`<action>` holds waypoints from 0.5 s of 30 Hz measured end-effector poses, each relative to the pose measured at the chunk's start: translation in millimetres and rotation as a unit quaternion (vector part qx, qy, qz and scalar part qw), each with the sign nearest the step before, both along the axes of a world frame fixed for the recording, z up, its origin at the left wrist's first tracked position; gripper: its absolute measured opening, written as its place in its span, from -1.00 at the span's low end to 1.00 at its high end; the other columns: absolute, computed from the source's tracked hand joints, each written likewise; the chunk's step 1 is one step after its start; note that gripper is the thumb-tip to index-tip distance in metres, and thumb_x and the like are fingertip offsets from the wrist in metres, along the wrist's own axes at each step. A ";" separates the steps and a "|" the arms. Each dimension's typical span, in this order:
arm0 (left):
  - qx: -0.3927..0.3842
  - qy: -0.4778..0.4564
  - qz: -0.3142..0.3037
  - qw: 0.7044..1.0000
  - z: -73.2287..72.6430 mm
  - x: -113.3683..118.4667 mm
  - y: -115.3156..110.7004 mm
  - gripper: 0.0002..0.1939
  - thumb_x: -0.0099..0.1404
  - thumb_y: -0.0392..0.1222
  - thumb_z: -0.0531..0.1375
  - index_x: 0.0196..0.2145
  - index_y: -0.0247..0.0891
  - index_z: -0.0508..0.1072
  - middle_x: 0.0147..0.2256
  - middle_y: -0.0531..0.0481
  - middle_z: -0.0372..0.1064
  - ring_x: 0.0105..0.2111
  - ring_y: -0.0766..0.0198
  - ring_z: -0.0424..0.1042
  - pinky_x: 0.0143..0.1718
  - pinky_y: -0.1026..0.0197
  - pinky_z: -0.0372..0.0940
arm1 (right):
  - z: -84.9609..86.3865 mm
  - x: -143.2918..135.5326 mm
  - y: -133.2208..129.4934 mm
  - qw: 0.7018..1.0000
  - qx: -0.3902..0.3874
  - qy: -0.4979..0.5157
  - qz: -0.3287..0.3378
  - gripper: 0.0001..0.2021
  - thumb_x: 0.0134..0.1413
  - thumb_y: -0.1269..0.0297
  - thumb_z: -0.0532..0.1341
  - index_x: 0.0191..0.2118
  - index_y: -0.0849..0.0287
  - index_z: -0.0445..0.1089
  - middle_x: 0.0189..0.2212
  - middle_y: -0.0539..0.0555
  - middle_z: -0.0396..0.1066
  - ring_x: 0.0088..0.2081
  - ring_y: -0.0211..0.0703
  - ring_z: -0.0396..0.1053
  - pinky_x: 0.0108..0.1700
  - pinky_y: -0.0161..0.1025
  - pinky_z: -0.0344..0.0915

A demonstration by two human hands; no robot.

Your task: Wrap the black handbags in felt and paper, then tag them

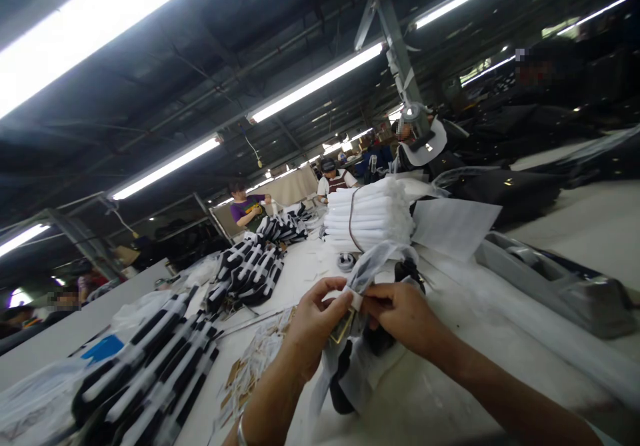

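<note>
Head camera: both hands meet over the pale tabletop, right of centre and low down, at a black strap [342,383] partly covered in whitish wrapping [373,263]. Much of the strap is hidden by the fingers and the wrapping, so its full outline is hard to make out. The left hand [315,329] pinches a white band [357,298] between thumb and forefinger; a bangle [241,429] on that wrist is cut off by the lower edge. The right hand [407,319] has its fingertips drawn together on the band's other side, though its exact contact is covered by its own fingers. A gold-toned metal frame [343,329] shows just under the band, only its edges visible.

The strap's long axis runs roughly away from the person, leaning slightly right; its black near end points back toward the person, while the wrapping arches up beyond the hands and bends right. Behind it stands a bundle of white sheets [373,216] tied with a cord [352,219]. To the left lie small brown and white pieces [250,366], too jumbled to tell apart, and black-and-white strap stacks [150,366], the nearest cut off below.
</note>
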State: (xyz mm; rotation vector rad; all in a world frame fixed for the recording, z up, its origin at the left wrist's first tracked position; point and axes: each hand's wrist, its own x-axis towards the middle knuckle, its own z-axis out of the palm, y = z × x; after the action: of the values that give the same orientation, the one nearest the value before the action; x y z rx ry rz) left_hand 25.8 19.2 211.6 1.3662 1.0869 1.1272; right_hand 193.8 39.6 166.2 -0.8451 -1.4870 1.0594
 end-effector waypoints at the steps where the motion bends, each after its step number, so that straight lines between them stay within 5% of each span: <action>1: -0.010 -0.011 -0.003 1.000 0.6 -1.3 0.8 -0.49 0.11 0.08 0.41 -0.10 -0.26 0.42 -0.41 0.00 0.46 -0.46 0.30 0.45 -0.38 0.30 0.31 | -1.6 3.5 -1.8 1.000 -0.003 -0.010 0.004 -0.80 0.05 0.20 0.26 -0.48 0.14 0.56 -0.61 0.01 0.45 -0.56 -0.16 0.37 -0.49 -0.25 0.25; 5: -0.020 -0.011 0.011 1.000 3.9 -3.6 1.1 -0.46 0.09 0.09 0.42 -0.08 -0.26 0.41 -0.35 -0.03 0.47 -0.45 0.30 0.45 -0.40 0.30 0.32 | -10.6 8.9 -19.5 0.991 -0.087 0.105 0.007 -0.62 0.02 -0.06 0.31 -0.19 0.15 0.55 -0.35 0.12 0.57 -0.44 -0.08 0.49 -0.38 -0.19 0.40; 9: 0.030 0.019 0.035 0.999 2.1 4.1 -0.3 -0.46 0.08 0.05 0.43 -0.05 -0.19 0.41 -0.13 -0.05 0.39 -0.36 0.34 0.43 -0.38 0.34 0.31 | -6.9 0.4 -37.1 0.964 -0.134 0.228 0.022 -0.15 0.01 -0.11 0.34 0.34 0.03 0.02 -0.37 0.01 0.51 -0.43 -0.14 0.47 -0.54 -0.34 0.27; 11: 0.055 0.027 0.034 0.998 -0.8 11.7 -1.6 -0.45 0.08 0.02 0.43 -0.02 -0.15 0.39 -0.10 -0.02 0.33 -0.37 0.40 0.39 -0.39 0.38 0.28 | -0.2 -4.8 -38.8 0.965 -0.134 0.224 0.037 -0.16 0.02 -0.09 0.35 0.32 0.03 0.00 -0.53 -0.11 0.40 -0.59 -0.28 0.32 -0.63 -0.42 0.07; 15: 0.086 0.006 0.024 0.996 -5.0 23.8 -3.1 -0.37 0.06 -0.03 0.43 0.06 -0.09 0.34 -0.16 0.04 0.29 -0.39 0.42 0.36 -0.38 0.38 0.29 | 9.9 -9.3 -30.5 0.956 -0.128 0.259 0.058 -0.51 -0.02 0.04 0.41 -0.01 0.10 0.32 -0.58 -0.18 0.23 -0.66 -0.48 -0.02 -0.64 -0.45 -0.13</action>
State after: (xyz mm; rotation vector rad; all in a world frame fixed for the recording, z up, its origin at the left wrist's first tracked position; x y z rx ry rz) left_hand 49.6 16.0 206.6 1.4892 1.0545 1.2737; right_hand 184.4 9.0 176.1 -0.5928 -0.9771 1.4546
